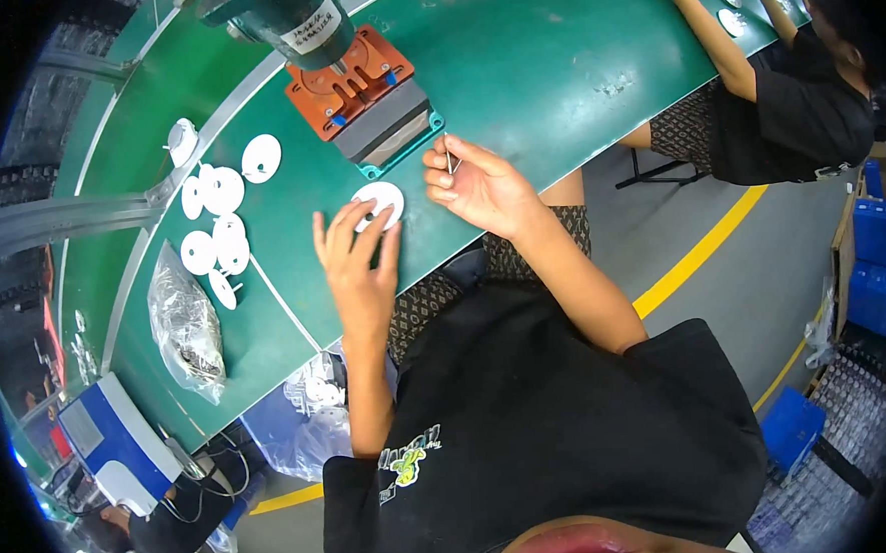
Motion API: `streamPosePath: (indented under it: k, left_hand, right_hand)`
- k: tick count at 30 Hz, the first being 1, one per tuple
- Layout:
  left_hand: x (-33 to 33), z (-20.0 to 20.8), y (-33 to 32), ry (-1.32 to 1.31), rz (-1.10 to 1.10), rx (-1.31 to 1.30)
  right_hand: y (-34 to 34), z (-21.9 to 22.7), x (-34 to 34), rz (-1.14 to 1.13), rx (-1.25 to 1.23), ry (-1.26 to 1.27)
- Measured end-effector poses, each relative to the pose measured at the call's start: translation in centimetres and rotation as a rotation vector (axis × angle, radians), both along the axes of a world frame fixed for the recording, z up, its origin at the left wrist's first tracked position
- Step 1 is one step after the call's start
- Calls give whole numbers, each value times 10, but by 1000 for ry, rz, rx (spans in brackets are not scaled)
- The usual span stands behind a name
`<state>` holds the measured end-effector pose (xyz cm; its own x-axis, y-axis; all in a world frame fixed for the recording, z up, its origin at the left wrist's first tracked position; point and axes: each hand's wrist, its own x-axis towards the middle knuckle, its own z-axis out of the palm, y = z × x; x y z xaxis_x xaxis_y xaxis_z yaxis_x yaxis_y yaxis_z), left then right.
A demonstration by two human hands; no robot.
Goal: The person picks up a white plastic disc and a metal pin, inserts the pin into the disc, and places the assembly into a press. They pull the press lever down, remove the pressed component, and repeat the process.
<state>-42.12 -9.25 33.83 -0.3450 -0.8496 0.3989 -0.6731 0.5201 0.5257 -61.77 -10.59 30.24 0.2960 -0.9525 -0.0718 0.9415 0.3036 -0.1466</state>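
Observation:
My left hand (pixel 354 266) is at a round white plastic disc (pixel 387 196) on the green bench, with thumb and fingers around its near edge and the outer fingers spread. A small hole shows near the disc's middle. To the right, just above the bench, my right hand (pixel 489 189) pinches a thin metal pin (pixel 450 163) between thumb and fingers. Beyond my hands stands a press with a dark green head (pixel 285 24). Under that head sits an orange slotted fixture (pixel 353 86) on a grey block (pixel 383 124).
Several white discs (pixel 223 191) lie to the left, some with stems. Near them is a clear bag of small metal parts (pixel 183 320). A blue-and-white box-shaped device (pixel 121 444) stands at the lower left. At the far right a co-worker (pixel 805 107) sits along the bench (pixel 572 69).

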Motion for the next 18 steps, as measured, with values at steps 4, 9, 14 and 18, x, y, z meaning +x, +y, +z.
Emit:
streamPosePath:
  k: [4,9,14,18]
  left_hand:
    - [-17,-3,12,35,-76,-7]
    - [-28,-5,16,56,-79,-8]
    - [-25,-8,16,125,-15,24]
    - [-26,-9,17,132,4,-19]
  right_hand:
    - [2,1,2,-7,-11,16]
    - [4,2,2,-29,-25,34]
    - [8,5,2,-40,27,113]
    - [6,6,1,-27,11,122]
